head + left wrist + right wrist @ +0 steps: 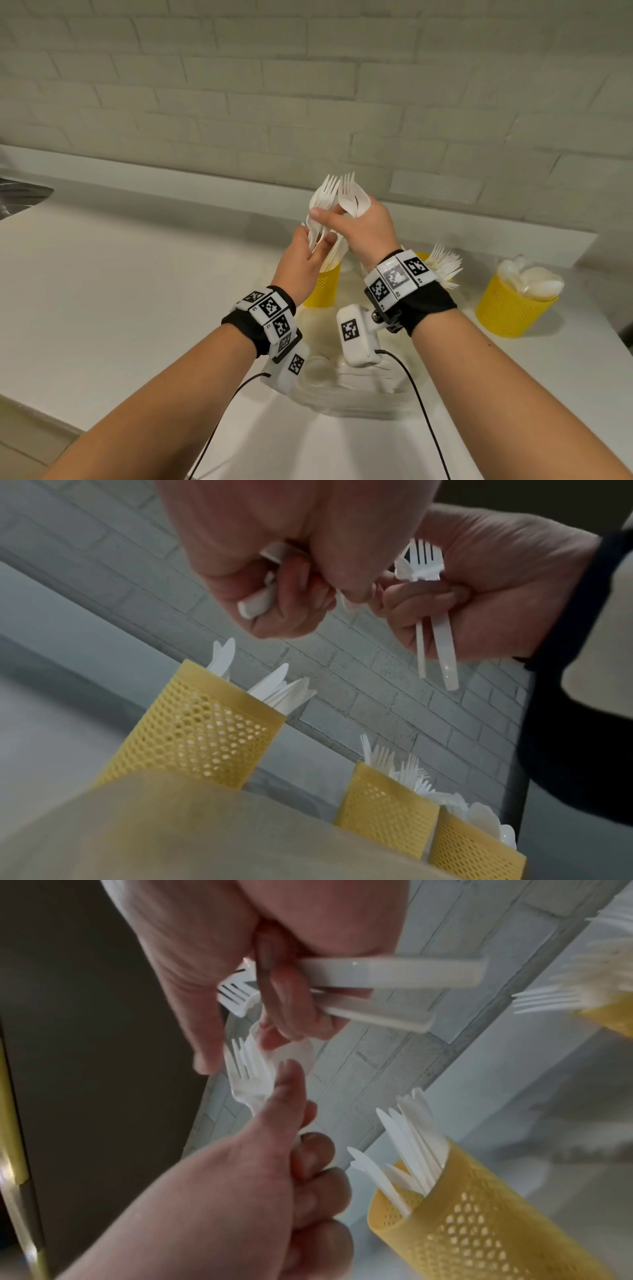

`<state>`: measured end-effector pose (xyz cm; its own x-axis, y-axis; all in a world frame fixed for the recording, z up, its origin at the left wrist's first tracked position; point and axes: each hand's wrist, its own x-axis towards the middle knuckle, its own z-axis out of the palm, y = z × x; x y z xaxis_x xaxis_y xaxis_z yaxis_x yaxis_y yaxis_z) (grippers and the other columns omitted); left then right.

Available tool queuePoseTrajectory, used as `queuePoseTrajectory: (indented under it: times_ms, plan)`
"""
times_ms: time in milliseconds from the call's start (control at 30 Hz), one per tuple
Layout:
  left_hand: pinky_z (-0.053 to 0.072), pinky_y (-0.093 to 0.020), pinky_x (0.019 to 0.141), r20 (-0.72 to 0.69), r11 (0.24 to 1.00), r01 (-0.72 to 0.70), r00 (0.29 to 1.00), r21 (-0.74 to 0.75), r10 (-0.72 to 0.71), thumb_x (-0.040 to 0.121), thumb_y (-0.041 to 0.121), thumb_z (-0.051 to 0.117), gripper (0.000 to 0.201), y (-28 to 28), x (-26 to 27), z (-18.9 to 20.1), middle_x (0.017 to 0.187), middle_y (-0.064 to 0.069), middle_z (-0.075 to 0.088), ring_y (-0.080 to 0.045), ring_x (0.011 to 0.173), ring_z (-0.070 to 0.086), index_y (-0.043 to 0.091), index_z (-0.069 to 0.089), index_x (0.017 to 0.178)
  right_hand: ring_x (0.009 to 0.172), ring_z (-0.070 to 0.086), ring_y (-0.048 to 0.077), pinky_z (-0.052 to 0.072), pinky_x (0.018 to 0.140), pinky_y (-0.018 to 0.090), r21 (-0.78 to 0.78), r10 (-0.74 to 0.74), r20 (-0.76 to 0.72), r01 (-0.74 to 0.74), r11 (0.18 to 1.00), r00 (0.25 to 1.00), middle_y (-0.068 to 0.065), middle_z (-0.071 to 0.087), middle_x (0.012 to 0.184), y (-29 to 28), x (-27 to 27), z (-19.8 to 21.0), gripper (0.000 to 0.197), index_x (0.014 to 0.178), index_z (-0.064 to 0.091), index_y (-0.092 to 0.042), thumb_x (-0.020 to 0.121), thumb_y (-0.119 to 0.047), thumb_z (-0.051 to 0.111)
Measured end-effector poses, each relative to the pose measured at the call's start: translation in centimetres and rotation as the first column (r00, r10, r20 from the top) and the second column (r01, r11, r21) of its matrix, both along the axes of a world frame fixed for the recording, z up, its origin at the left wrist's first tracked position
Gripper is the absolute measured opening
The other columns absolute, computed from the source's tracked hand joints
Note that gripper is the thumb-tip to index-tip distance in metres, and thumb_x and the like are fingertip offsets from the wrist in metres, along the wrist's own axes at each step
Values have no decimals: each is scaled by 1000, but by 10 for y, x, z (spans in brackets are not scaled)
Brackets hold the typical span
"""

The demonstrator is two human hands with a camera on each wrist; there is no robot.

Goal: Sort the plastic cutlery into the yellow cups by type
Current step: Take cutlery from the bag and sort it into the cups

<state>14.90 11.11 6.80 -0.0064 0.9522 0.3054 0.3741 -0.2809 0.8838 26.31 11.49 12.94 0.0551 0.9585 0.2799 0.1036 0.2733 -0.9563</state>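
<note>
1. White brick wall (239, 85) rises behind the pale counter (120, 274) you stand at.
2. Your right hand (363, 226) grips a few white forks (349, 195), tines up, handles jutting from the fist.
3. Your left hand (301, 260), just beside and slightly below, pinches more forks (322, 198) by their handles; the fingertips of both hands nearly meet.
4. Directly beneath your hands stands the yellow cup of knives (192, 731).
5. Under your right wrist sits the cup of forks (383, 802).
6. Farther right of that hand is the cup of spoons (510, 305).
7. Below your wrists lies a heap of clear plastic (342, 394); what it holds is blurred.
</note>
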Motion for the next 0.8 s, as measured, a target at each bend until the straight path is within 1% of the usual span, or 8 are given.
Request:
queuePoseTrajectory:
  times_ms: [67, 133, 233, 333, 400, 633, 733, 800]
  plan:
    - [41, -11, 76, 10, 999, 39, 999, -25, -39, 99, 33, 46, 40, 2, 2, 1, 117, 9, 56, -7, 105, 54, 16, 40, 135, 74, 64, 11, 54, 69, 27, 30, -34, 41, 33, 999, 999, -4, 65, 79, 0, -3, -4, 33, 93, 63, -15, 67, -19, 83]
    - [45, -23, 85, 19, 996, 81, 997, -40, -80, 99, 32, 45, 45, 4, 4, 3, 126, 5, 58, -14, 113, 56, 20, 35, 141, 83, 65, 13, 55, 78, 30, 34, -67, 50, 66, 997, 996, -6, 67, 86, 1, -4, -8, 37, 100, 63, -18, 68, -17, 82]
    - [50, -42, 85, 22, 990, 90, 996, -108, -88, 97, 40, 48, 45, 3, 9, 4, 116, -13, 64, -29, 111, 57, 23, 41, 138, 81, 68, 18, 56, 78, 37, 25, -98, 39, 97, 995, 994, 0, 71, 86, 4, 0, -13, 27, 94, 67, -18, 70, -16, 80]
    - [44, -31, 63, -14, 988, 94, 995, -122, -96, 93, 49, 50, 37, 6, 13, 3, 75, -1, 58, -28, 82, 61, 21, 52, 117, 80, 66, 16, 52, 73, 30, 35, -126, 76, 124, 992, 989, 0, 71, 86, 6, 13, -12, 19, 92, 68, -16, 75, -21, 76]
    - [38, -28, 59, -29, 990, 78, 996, -120, -82, 93, 48, 51, 30, 12, 17, 0, 67, 7, 49, -18, 61, 49, 20, 54, 104, 82, 65, 15, 48, 75, 25, 59, -156, 46, 153, 986, 987, -1, 71, 90, 6, 24, -7, 20, 98, 67, -16, 80, -24, 73]
    - [35, -32, 60, -75, 987, 118, 989, -110, -126, 97, 49, 40, 35, 26, 37, -10, 65, 4, 42, -14, 56, 39, 15, 49, 94, 82, 61, 5, 45, 76, 10, 234, -374, -69, 380, 895, 925, -12, 64, 88, 6, 98, 37, 20, 99, 61, -21, 82, -19, 71]
    - [38, -35, 65, -97, 985, 125, 986, -116, -136, 97, 52, 37, 39, 32, 48, -6, 70, 2, 43, -16, 61, 41, 14, 47, 96, 77, 58, 5, 44, 71, 11, 269, -470, 54, 440, 857, 881, -13, 62, 84, 5, 129, 31, 17, 94, 60, -24, 81, -21, 71]
    - [38, -36, 66, -106, 983, 149, 981, -107, -161, 97, 52, 36, 36, 35, 58, -3, 71, 1, 43, -16, 62, 41, 18, 45, 89, 79, 60, 12, 48, 74, 21, 211, -498, 169, 463, 861, 850, -7, 66, 86, 9, 140, 7, 18, 94, 61, -20, 80, -25, 71]
